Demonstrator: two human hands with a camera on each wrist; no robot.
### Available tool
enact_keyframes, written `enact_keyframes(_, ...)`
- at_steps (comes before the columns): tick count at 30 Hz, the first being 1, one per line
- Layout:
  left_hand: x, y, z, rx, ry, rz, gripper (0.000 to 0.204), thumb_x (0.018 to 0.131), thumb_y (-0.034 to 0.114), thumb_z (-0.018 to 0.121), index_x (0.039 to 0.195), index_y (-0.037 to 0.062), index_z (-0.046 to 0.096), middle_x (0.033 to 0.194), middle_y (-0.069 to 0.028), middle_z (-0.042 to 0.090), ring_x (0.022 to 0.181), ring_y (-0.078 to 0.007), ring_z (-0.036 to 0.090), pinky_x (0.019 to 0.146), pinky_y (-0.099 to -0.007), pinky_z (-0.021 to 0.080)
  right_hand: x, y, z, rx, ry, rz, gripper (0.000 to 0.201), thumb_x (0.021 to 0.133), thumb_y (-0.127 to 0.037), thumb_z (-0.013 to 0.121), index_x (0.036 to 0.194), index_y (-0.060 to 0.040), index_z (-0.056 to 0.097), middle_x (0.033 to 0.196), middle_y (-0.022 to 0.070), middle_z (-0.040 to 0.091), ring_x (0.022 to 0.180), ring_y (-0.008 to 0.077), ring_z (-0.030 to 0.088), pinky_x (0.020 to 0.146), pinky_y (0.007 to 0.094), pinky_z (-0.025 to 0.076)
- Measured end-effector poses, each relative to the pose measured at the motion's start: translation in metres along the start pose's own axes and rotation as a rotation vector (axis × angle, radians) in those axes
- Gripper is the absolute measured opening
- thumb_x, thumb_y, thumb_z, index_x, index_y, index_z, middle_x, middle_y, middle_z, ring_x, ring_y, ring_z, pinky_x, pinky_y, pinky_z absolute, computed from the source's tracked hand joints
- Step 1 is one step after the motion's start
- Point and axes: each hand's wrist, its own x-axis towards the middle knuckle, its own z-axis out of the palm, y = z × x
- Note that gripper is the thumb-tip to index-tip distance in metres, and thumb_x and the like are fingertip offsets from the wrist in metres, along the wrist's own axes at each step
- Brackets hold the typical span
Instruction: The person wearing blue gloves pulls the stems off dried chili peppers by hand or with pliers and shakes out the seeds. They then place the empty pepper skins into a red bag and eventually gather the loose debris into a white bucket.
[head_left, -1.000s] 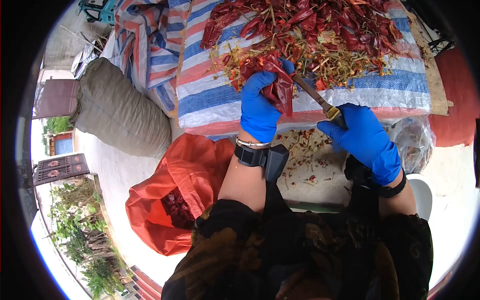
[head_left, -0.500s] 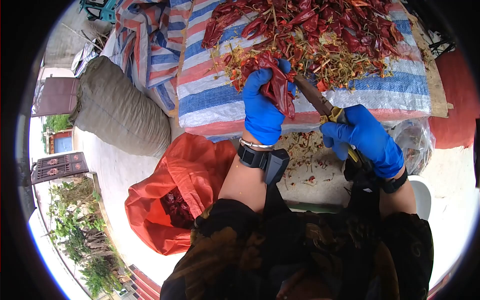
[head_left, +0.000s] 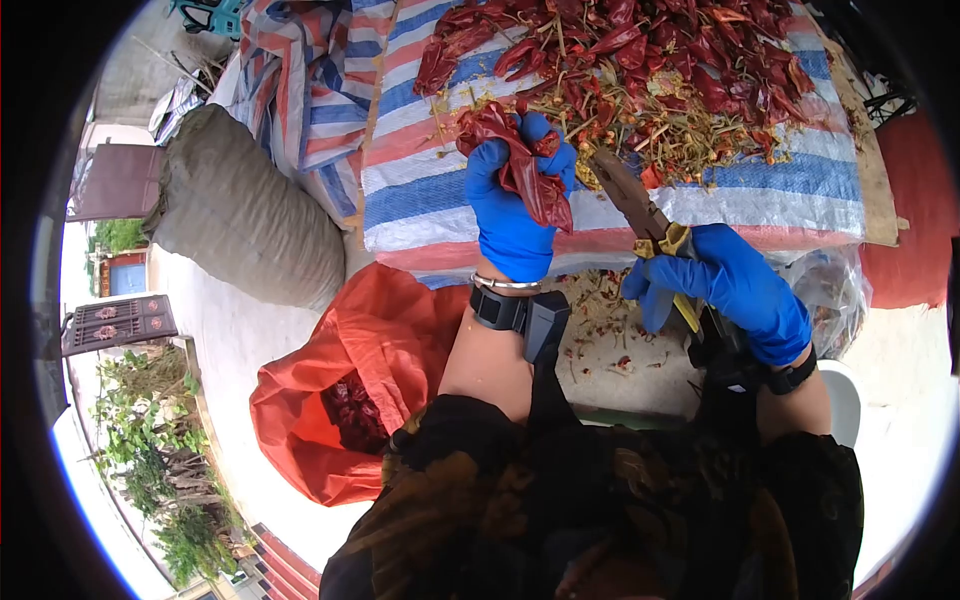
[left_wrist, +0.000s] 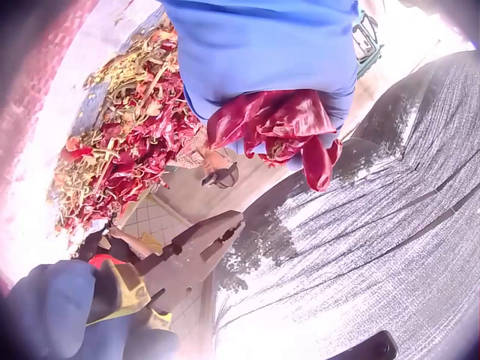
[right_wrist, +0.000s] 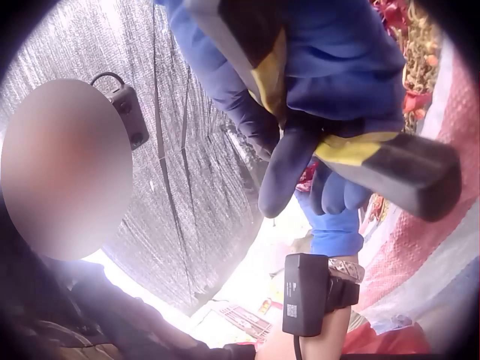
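Note:
My blue-gloved left hand (head_left: 515, 225) grips a bunch of dried red chili peppers (head_left: 520, 170) above the near edge of a striped sheet. In the left wrist view, the wrinkled chili peppers (left_wrist: 281, 127) stick out from under the curled glove. My right hand (head_left: 735, 285), gloved too, holds a pair of pliers (head_left: 632, 198) with yellow and black handles. The head of the pliers points up and left, a little right of the chili peppers and apart from them. In the right wrist view, one black-ended handle (right_wrist: 405, 169) juts out below the fingers.
A heap of dried chili peppers (head_left: 640, 40) with loose stems (head_left: 690, 145) covers the striped sheet (head_left: 420, 200). At lower left an orange-red bag (head_left: 300, 395) gapes, with chili peppers inside. A full grey-green sack (head_left: 245, 210) stands behind it. Stem scraps litter the ground below the table.
The left hand has shifted slightly left with its chili peppers, away from the pliers' tip. The pliers have turned from edge-on to showing their flat side.

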Motion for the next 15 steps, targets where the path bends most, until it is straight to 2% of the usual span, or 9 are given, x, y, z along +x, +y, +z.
enact_keyframes(2,-0.001,-0.003,-0.001,0.032,-0.028,-0.009,0.024,0.075,0.021,0.061,0.093,0.0071,0.053,0.08,-0.0027,0.048,0.066,-0.0126,0.039,0.06,-0.0252,0.036,0.0,0.005,0.0,0.061,-0.042,-0.054,0.035,0.085,-0.031,0.054,0.087,0.0039,0.061,0.071,0.0083,0.063,0.069,0.0121,0.058,0.064,0.0253,0.044)
enact_keyframes(5,-0.002,-0.002,-0.008,0.064,0.032,-0.021,0.026,0.074,0.02,0.06,0.096,0.0071,0.054,0.085,-0.0043,0.051,0.068,-0.0137,0.041,0.061,-0.0255,0.036,0.0,0.009,-0.002,-0.053,-0.028,-0.098,0.037,0.086,-0.033,0.053,0.091,0.0027,0.062,0.075,0.008,0.064,0.071,0.0112,0.056,0.065,0.0252,0.043)
enact_keyframes(7,-0.003,0.001,-0.016,-0.006,0.012,-0.056,0.038,0.072,0.013,0.056,0.108,0.004,0.05,0.1,-0.0107,0.058,0.097,-0.0247,0.055,0.078,-0.0428,0.048,0.0,0.008,-0.001,-0.138,-0.018,-0.117,0.037,0.086,-0.033,0.053,0.092,0.0017,0.062,0.076,0.0078,0.064,0.068,0.011,0.054,0.064,0.0257,0.043)
enact_keyframes(11,-0.007,0.002,-0.015,0.099,0.072,-0.065,0.037,0.071,0.009,0.054,0.107,0.002,0.05,0.103,-0.0125,0.057,0.099,-0.0253,0.054,0.082,-0.0427,0.047,0.0,0.009,0.0,-0.158,-0.002,-0.146,0.036,0.086,-0.033,0.053,0.091,0.0008,0.062,0.075,0.0074,0.064,0.067,0.0107,0.053,0.063,0.0259,0.042)
enact_keyframes(14,-0.007,0.003,-0.018,0.123,-0.001,-0.086,0.038,0.069,0.008,0.053,0.107,0.0005,0.05,0.103,-0.014,0.057,0.098,-0.0255,0.055,0.083,-0.0396,0.046,0.0,0.008,0.001,-0.183,-0.006,-0.103,0.035,0.086,-0.033,0.054,0.09,0.0003,0.063,0.074,0.0071,0.063,0.066,0.0103,0.052,0.063,0.0256,0.042)
enact_keyframes(15,-0.008,0.002,-0.016,0.215,0.047,-0.074,0.038,0.07,0.014,0.055,0.107,0.0032,0.051,0.103,-0.0136,0.056,0.094,-0.0262,0.056,0.077,-0.0393,0.048,0.0,0.007,0.002,-0.177,0.005,-0.087,0.035,0.085,-0.033,0.054,0.089,0.0,0.063,0.073,0.007,0.063,0.067,0.0103,0.052,0.063,0.0259,0.042)
